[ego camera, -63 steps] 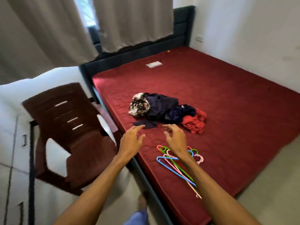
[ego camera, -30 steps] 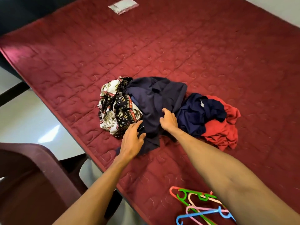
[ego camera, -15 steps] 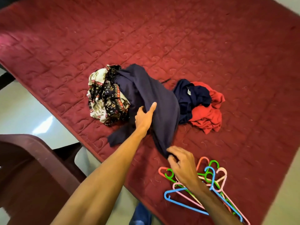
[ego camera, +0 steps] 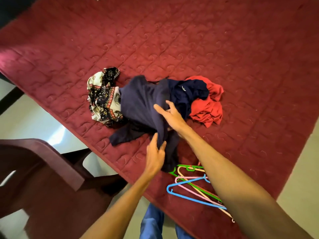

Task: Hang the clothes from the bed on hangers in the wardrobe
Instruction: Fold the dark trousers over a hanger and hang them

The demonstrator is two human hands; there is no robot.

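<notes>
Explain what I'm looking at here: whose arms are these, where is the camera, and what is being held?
No machine: these are a person's bare arms, filmed by one head-worn camera looking down. On the red mattress lie a patterned cloth, a navy garment, a red garment and coloured hangers. The left hand pinches a fold of the navy garment in its fingers; the right hand rests on it higher up, and whether it grips is unclear.
</notes>
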